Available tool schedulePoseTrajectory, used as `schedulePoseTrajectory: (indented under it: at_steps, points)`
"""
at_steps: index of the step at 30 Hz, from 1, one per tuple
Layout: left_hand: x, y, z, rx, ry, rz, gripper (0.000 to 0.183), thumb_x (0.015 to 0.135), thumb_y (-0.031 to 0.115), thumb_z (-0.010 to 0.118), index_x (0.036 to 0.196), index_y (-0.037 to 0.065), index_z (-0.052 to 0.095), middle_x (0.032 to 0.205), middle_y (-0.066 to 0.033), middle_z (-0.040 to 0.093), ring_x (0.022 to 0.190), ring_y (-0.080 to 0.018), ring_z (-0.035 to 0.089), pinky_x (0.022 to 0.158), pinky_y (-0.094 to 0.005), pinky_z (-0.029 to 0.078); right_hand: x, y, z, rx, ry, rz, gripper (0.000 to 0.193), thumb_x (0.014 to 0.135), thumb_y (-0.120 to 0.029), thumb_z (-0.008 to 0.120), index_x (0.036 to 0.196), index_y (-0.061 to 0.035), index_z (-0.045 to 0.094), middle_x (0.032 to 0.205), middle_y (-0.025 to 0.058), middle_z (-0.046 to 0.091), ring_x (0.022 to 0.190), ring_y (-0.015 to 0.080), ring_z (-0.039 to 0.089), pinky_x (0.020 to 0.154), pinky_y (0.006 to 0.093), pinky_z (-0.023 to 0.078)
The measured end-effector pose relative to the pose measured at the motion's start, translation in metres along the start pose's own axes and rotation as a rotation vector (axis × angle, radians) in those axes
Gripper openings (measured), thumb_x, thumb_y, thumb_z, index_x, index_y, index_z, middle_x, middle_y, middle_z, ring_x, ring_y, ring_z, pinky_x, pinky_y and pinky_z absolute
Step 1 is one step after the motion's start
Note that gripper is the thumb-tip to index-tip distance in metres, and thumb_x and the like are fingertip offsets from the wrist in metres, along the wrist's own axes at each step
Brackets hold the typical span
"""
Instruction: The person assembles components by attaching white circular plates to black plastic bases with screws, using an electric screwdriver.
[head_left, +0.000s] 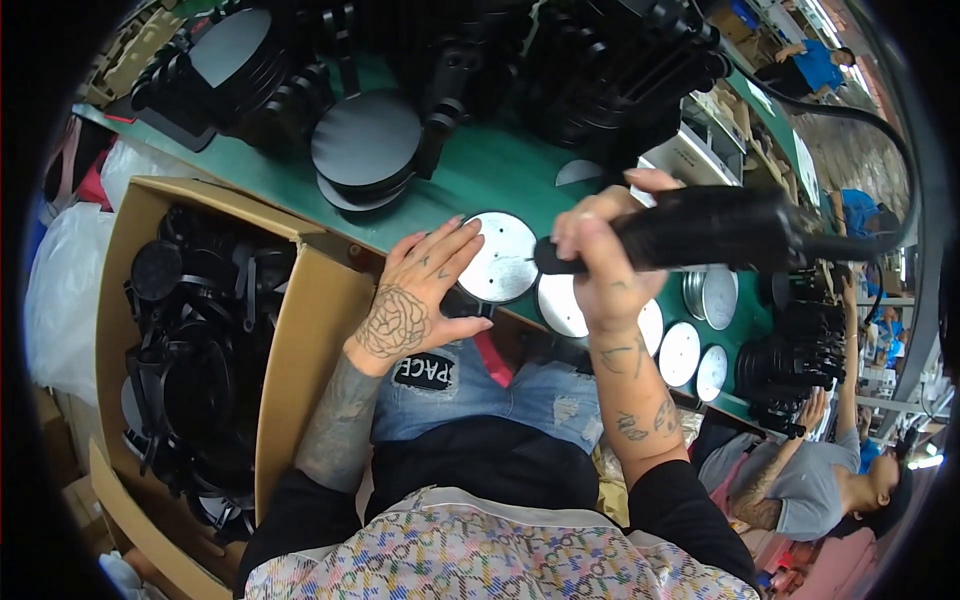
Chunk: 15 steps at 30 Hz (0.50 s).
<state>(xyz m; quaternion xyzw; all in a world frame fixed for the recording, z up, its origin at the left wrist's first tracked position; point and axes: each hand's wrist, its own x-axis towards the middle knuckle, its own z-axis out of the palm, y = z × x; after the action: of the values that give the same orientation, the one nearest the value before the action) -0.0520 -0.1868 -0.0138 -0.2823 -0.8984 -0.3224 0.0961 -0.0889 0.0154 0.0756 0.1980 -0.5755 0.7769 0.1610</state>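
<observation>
At the left stands an open cardboard box [310, 325] filled with jumbled black handled parts [200, 390]. Beyond its right corner, on the green worktable [520, 165], lies a stack of grey-faced black discs [368, 140]. The left hand [415, 290] is spread and grasps nothing; its fingertips rest on the left edge of a silver round plate [500, 275] at the table's near edge, its thumb pointing right below them. Over that plate's right side, the right hand [605, 250] is wrapped firmly around a black corded driver [710, 230], probably an electric screwdriver, its nose turned left toward the plate; whether the bit touches is hard to tell. Further right, more silver plates [680, 353] line the table edge, near a stack of silver discs [715, 297]. At far right, a co-worker in a grey shirt [800, 485] sits beside the table.
</observation>
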Motion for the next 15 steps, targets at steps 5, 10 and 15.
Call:
schedulePoseTrajectory:
  at_steps: [5, 10, 15]
  points:
    - [-0.001, 0.001, -0.001, -0.024, 0.000, -0.011, 0.094, 0.072, 0.045, 0.082, 0.151, 0.009, 0.045, 0.157, -0.0078, 0.045, 0.147, -0.0272, 0.041, 0.117, -0.0477, 0.031, -0.005, 0.028, 0.014, 0.018, 0.000, 0.102, 0.049, 0.086, 0.008, 0.072, 0.126, -0.0029, 0.046, 0.077, 0.0048, 0.064, 0.064, 0.0102, 0.060, 0.062, 0.0245, 0.048]
    - [-0.003, 0.000, -0.001, -0.033, -0.002, -0.018, 0.094, 0.072, 0.046, 0.082, 0.151, 0.011, 0.044, 0.158, -0.0062, 0.044, 0.147, -0.0255, 0.039, 0.119, -0.0473, 0.029, -0.007, 0.038, 0.018, 0.005, 0.004, 0.100, 0.047, 0.086, 0.007, 0.073, 0.124, -0.0034, 0.047, 0.079, 0.0058, 0.063, 0.068, 0.0103, 0.060, 0.064, 0.0240, 0.048]
    - [-0.003, 0.000, -0.002, -0.034, -0.006, -0.022, 0.094, 0.072, 0.046, 0.082, 0.151, 0.010, 0.045, 0.158, -0.0061, 0.044, 0.147, -0.0256, 0.039, 0.119, -0.0474, 0.029, -0.007, 0.035, 0.024, -0.021, 0.002, 0.131, 0.043, 0.086, 0.008, 0.073, 0.120, -0.0013, 0.048, 0.079, 0.0038, 0.061, 0.069, 0.0103, 0.059, 0.066, 0.0238, 0.047]
